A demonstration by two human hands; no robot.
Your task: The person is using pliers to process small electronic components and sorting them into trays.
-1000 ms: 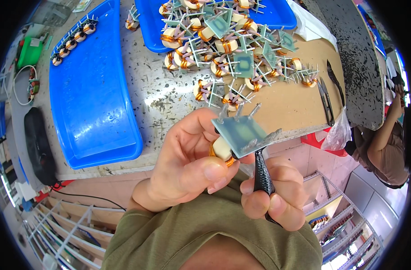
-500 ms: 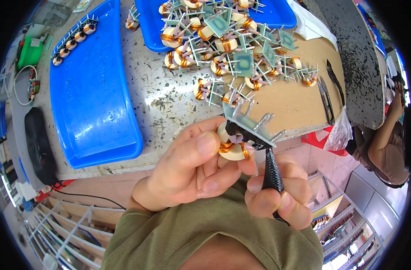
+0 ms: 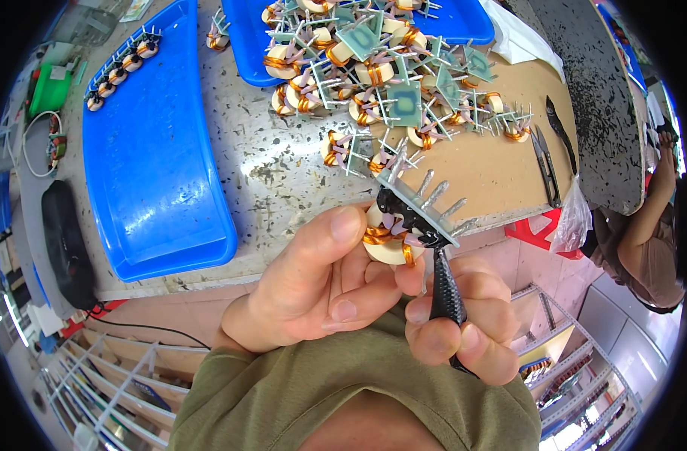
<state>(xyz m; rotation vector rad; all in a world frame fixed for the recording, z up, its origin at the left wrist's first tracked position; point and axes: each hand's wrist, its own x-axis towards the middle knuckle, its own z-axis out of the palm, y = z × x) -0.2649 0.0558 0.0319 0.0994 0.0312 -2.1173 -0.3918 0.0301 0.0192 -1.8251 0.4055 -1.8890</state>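
My left hand point(image 3: 313, 274) pinches a toroidal coil point(image 3: 388, 246), a cream ring wound with copper wire, between thumb and fingers above the table's near edge. Fixed to the coil is a small green circuit board point(image 3: 417, 204) with several metal pins pointing up and right. Shiny black paste point(image 3: 403, 216) fills part of the gap between coil and board. My right hand point(image 3: 467, 323) is closed around a black tapered tool point(image 3: 447, 289) with a textured surface. Its narrow tip meets the paste at the board's lower right end; the exact contact is hidden.
Many similar coils with boards point(image 3: 373, 71) heap over a blue tray and brown cardboard point(image 3: 501, 177). Another blue tray point(image 3: 159, 165) at left bears a row of several coils. Snips point(image 3: 545, 165) lie right. A black case point(image 3: 65, 244) sits far left; another person's arm point(image 3: 648, 214) shows far right.
The board in my left hand has tilted, showing more of its pins and the black paste. The tool in my right hand has shifted slightly left along with it.
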